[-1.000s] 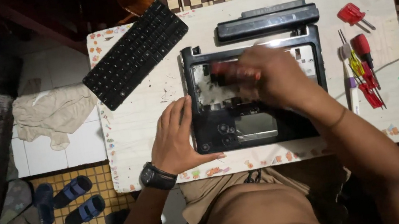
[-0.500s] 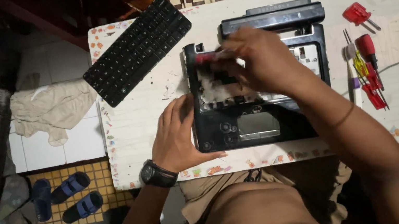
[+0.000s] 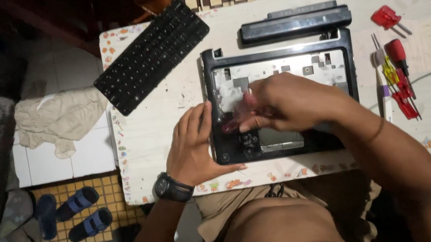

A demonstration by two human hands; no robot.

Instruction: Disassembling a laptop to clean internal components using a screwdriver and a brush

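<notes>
Laptop base [image 3: 331, 58] lies under both hands' grip.

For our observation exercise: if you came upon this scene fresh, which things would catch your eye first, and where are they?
The opened laptop base lies mid-table with its keyboard gone; the right hand works over its bare inside while the left hand steadies its left edge. The detached black keyboard lies slanted at the table's upper left. A cluster of red-handled screwdrivers sits by the right edge.
</notes>
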